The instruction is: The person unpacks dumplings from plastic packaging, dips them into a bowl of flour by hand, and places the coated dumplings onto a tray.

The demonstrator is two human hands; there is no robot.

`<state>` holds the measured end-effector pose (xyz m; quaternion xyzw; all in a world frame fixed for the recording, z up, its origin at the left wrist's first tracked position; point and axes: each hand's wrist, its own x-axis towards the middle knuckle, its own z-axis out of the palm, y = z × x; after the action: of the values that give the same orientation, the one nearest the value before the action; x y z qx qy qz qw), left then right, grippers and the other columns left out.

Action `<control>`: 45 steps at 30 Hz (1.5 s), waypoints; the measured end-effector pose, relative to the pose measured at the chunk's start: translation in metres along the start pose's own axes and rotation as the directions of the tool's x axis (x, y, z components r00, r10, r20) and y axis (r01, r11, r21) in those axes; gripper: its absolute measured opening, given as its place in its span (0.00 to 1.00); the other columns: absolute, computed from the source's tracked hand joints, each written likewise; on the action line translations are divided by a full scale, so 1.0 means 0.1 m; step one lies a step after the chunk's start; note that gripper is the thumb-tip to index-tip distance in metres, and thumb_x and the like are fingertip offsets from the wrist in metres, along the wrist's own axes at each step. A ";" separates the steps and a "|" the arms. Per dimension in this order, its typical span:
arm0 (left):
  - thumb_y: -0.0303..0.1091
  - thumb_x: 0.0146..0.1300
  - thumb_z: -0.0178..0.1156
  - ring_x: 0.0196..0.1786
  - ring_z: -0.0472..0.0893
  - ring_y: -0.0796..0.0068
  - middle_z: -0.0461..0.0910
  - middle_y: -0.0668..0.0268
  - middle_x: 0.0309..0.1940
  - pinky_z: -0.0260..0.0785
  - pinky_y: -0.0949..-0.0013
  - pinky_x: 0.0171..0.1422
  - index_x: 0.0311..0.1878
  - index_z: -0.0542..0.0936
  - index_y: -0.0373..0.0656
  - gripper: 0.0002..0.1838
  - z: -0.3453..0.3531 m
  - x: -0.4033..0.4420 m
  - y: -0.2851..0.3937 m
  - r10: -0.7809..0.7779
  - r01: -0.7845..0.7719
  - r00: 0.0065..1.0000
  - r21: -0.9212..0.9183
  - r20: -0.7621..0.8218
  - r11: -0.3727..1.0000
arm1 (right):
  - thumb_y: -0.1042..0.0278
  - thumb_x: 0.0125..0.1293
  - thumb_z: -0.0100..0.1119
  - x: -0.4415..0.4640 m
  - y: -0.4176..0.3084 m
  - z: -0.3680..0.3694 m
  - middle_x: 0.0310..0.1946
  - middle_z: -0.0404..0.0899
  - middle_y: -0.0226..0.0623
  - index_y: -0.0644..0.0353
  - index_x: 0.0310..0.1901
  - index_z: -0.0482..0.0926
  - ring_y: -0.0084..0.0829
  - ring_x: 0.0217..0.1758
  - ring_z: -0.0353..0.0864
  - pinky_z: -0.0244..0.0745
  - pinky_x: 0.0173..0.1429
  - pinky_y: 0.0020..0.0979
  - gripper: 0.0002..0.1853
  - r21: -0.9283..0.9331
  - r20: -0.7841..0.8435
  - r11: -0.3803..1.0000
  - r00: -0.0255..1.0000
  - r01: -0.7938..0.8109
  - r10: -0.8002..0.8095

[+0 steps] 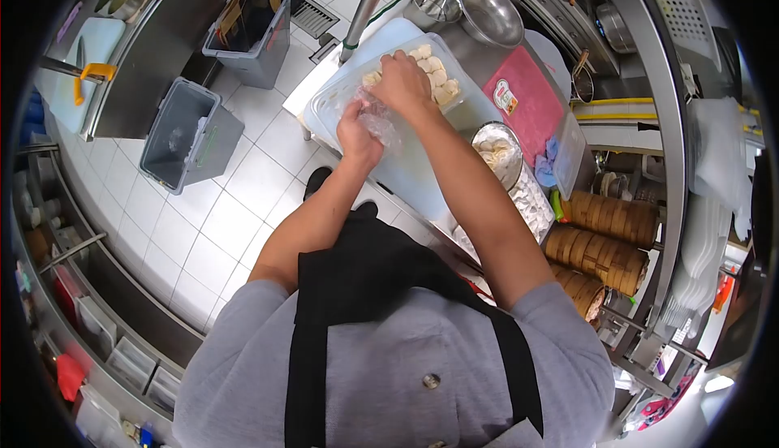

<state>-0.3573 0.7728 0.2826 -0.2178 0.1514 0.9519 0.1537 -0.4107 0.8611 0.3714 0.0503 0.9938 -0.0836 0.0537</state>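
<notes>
My left hand (pixel 359 135) grips a crumpled clear plastic bag (pixel 380 126) at the near edge of a translucent plastic tray (pixel 326 107). Inside the tray, several pale, rounded dough-like pieces (pixel 438 75) sit close together towards the far right. Over them reaches my right hand (pixel 403 83), its fingers curled downward beside the bag. What its fingertips hold, if anything, is hidden from view. A light blue board (pixel 418 174) lies under the tray.
To the right are a pink board (pixel 531 99), a metal bowl of pale pieces (pixel 499 152) and a steel bowl (pixel 492 15). Bamboo steamers (pixel 596 257) fill a lower shelf. Grey bins (pixel 191 135) stand on the tiled floor at left, near a counter with a knife (pixel 61 66).
</notes>
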 end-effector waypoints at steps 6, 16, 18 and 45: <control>0.34 0.66 0.48 0.42 0.76 0.69 0.77 0.66 0.35 0.68 0.66 0.50 0.32 0.74 0.45 0.08 0.03 0.03 -0.04 -0.046 0.051 0.997 -0.093 0.055 0.994 | 0.59 0.54 0.69 -0.03 0.06 0.20 0.46 0.77 0.44 0.62 0.46 0.80 0.45 0.54 0.76 0.74 0.57 0.42 0.21 -0.108 -0.073 0.987 0.989 0.121 -0.129; 0.30 0.64 0.50 0.46 0.74 0.74 0.77 0.70 0.40 0.64 0.71 0.57 0.66 0.70 0.38 0.26 0.27 -0.13 0.01 -0.024 0.011 0.988 0.087 0.155 0.996 | 0.62 0.56 0.68 -0.13 0.39 0.28 0.40 0.83 0.48 0.65 0.45 0.79 0.41 0.44 0.84 0.76 0.48 0.37 0.19 0.632 -0.091 0.765 0.968 -0.124 0.233; 0.29 0.63 0.50 0.47 0.74 0.75 0.77 0.70 0.41 0.63 0.72 0.59 0.70 0.66 0.38 0.29 0.19 -0.06 -0.02 -0.012 -0.026 0.977 0.171 0.212 0.985 | 0.61 0.57 0.68 -0.11 0.49 0.41 0.37 0.84 0.48 0.65 0.44 0.80 0.40 0.41 0.84 0.77 0.47 0.36 0.18 0.678 -0.110 0.730 0.969 -0.089 0.220; 0.29 0.60 0.54 0.40 0.78 0.67 0.79 0.53 0.43 0.71 0.65 0.44 0.57 0.74 0.29 0.22 0.30 0.33 -0.22 0.217 -0.023 0.920 0.507 -0.326 0.861 | 0.62 0.50 0.66 0.27 0.64 0.22 0.43 0.83 0.54 0.70 0.40 0.80 0.48 0.46 0.83 0.75 0.51 0.39 0.20 0.760 0.118 0.524 0.874 -0.385 0.471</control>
<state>-0.3891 0.8114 0.2881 -0.3375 0.4293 0.8302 0.1120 -0.4283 0.9222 0.3368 0.3147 0.8212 -0.4761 -0.0045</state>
